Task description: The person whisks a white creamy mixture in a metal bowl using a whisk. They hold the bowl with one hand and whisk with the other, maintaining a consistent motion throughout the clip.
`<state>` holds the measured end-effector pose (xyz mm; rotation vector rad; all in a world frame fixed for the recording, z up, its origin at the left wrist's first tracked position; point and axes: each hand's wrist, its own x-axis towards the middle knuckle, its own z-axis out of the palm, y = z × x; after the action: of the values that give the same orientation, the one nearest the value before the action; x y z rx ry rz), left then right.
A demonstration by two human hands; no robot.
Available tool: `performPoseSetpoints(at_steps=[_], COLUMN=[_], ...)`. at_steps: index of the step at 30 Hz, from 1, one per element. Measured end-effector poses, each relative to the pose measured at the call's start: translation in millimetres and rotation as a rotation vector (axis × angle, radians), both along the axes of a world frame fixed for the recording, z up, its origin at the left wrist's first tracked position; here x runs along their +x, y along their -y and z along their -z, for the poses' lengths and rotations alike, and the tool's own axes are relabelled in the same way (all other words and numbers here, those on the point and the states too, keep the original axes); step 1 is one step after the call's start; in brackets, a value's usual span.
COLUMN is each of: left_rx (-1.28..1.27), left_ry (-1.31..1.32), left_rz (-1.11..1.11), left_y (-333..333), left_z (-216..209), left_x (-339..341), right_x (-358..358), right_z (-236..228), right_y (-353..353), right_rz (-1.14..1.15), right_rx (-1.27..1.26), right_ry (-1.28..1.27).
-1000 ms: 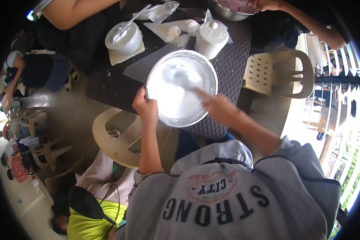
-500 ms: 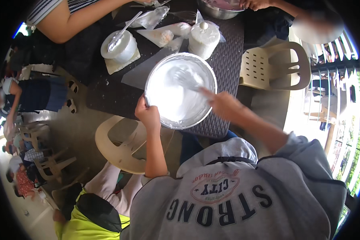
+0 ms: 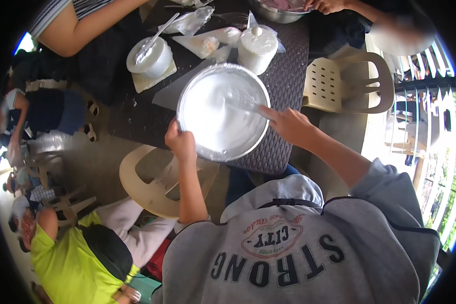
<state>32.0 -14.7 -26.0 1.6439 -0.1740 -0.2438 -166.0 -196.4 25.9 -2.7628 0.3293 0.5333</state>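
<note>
A round metal bowl (image 3: 256,139) of thick white cream (image 3: 202,114) is over the near edge of the dark woven-top table (image 3: 276,152). My left hand (image 3: 181,143) is closed around its left rim, thumb on the outer side. In my right hand (image 3: 290,124) is the handle of a whisk (image 3: 244,103), its wires dipped in the cream and slightly smeared by motion. Beyond the bowl stands a white-coated cylinder (image 3: 257,55) with a small ball on top. To its left, a second white cylinder (image 3: 158,67) sits on a square board, a cream-smeared spatula (image 3: 149,46) lying across it.
Filled piping bags (image 3: 205,44) lie between the cylinders. Across the table, another person's hand (image 3: 324,6) is at a metal bowl of pink mix (image 3: 281,16). Beige plastic chairs stand right (image 3: 339,83) and left (image 3: 147,177). A person in yellow (image 3: 78,263) is close at my left.
The bowl has shifted slightly left with my left hand. My right hand and the whisk have moved within it. The person in yellow has come further into view at lower left.
</note>
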Motion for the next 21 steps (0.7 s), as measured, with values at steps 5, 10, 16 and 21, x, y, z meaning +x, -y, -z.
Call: performPoseSetpoints(at_steps=[5,10,16,21], left_rx=[0.135,0.031,0.048,0.180], left_ry=[0.004,-0.020,0.007,0.145], left_rz=[0.035,-0.004,-0.006,0.022], left_y=[-4,5,1,1], left_z=[3,4,2,-2], left_x=[17,-5,4,2], right_x=[6,31,12,31], right_z=[31,-10,-15,-32], right_y=[-30,-31,-8,-41], right_rz=[-0.227,-0.023,0.237,0.228], right_rx=[0.021,0.107,0.377,0.380], right_ry=[0.142,-0.062,-0.010,-0.046])
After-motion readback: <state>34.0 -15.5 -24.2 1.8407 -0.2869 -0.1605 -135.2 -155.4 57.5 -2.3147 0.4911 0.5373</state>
